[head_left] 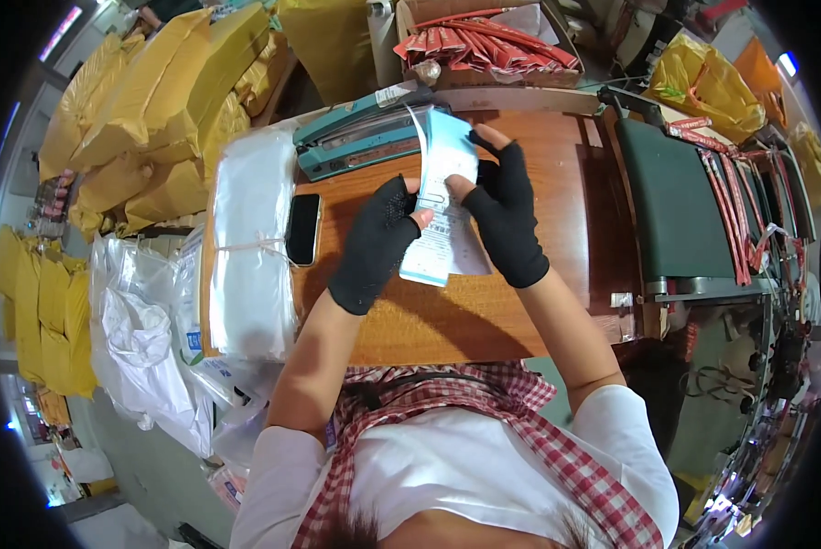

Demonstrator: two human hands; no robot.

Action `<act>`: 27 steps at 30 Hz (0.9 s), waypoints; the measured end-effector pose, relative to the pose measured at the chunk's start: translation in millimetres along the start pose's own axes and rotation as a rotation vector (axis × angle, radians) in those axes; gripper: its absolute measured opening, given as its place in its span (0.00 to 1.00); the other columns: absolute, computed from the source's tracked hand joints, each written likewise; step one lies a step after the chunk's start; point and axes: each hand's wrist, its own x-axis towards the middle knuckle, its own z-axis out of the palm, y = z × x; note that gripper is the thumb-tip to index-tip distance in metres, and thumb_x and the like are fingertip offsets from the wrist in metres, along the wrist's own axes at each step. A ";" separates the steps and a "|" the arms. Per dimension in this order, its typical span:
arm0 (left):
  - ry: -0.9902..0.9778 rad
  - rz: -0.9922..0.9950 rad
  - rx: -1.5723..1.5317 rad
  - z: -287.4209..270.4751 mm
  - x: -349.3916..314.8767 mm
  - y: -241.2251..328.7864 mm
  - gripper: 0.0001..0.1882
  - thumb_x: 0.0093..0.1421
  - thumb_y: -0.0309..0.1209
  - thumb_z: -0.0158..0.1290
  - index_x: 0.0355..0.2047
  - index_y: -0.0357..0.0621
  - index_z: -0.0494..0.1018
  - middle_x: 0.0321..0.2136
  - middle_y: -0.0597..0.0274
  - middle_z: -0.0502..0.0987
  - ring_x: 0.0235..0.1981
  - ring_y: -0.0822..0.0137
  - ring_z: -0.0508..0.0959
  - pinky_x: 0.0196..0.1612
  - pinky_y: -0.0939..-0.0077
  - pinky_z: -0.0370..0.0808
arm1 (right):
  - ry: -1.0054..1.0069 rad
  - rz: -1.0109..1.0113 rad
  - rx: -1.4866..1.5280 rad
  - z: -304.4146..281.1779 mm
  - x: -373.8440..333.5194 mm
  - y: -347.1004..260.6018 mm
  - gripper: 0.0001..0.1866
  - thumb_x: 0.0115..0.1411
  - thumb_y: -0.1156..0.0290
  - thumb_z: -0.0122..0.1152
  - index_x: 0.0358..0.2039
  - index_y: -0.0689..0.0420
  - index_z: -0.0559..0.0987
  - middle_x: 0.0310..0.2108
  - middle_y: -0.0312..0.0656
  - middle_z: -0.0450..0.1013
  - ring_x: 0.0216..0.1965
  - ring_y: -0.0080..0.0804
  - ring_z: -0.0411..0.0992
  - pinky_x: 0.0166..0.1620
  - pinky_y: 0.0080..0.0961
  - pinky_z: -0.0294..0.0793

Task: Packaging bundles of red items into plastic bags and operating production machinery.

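white shirt (456, 467); beyond it, thin blue-and-white printed papers (442, 207)

"What furniture was around you?"

"You had a brown wooden table (410, 329) before you, and a dark green conveyor-like surface (676, 201) stood just beside its right edge."

"And your floor and light?"

"Grey-green floor (168, 471) showed at your lower left. A light strip (60, 34) glowed at upper left, a white lamp (788, 64) at upper right, and your table caught a pale sheen."
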 end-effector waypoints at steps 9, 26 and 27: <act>0.236 -0.090 -0.038 -5.0 -14.7 0.5 0.06 0.58 0.29 0.55 0.28 0.40 0.71 0.22 0.73 0.69 0.26 0.83 0.66 0.29 0.86 0.63 | 0.011 0.037 -0.031 14.3 -8.3 -16.0 0.25 0.54 0.78 0.59 0.52 0.58 0.63 0.31 0.40 0.71 0.32 0.22 0.69 0.36 0.19 0.68; 0.132 0.180 0.464 -8.6 -36.4 17.4 0.14 0.57 0.28 0.53 0.44 0.39 0.72 0.38 0.64 0.77 0.38 0.73 0.74 0.42 0.76 0.70 | -0.190 -0.452 -0.321 14.3 -17.7 -28.5 0.14 0.52 0.75 0.60 0.41 0.61 0.76 0.35 0.44 0.71 0.41 0.34 0.70 0.45 0.28 0.68; 0.164 0.179 0.487 -14.1 -36.3 9.7 0.15 0.55 0.27 0.54 0.44 0.40 0.73 0.38 0.64 0.77 0.38 0.72 0.75 0.42 0.76 0.71 | -0.263 -0.441 -0.265 16.9 -15.8 -39.0 0.15 0.49 0.76 0.61 0.39 0.60 0.77 0.39 0.47 0.69 0.44 0.40 0.68 0.47 0.31 0.66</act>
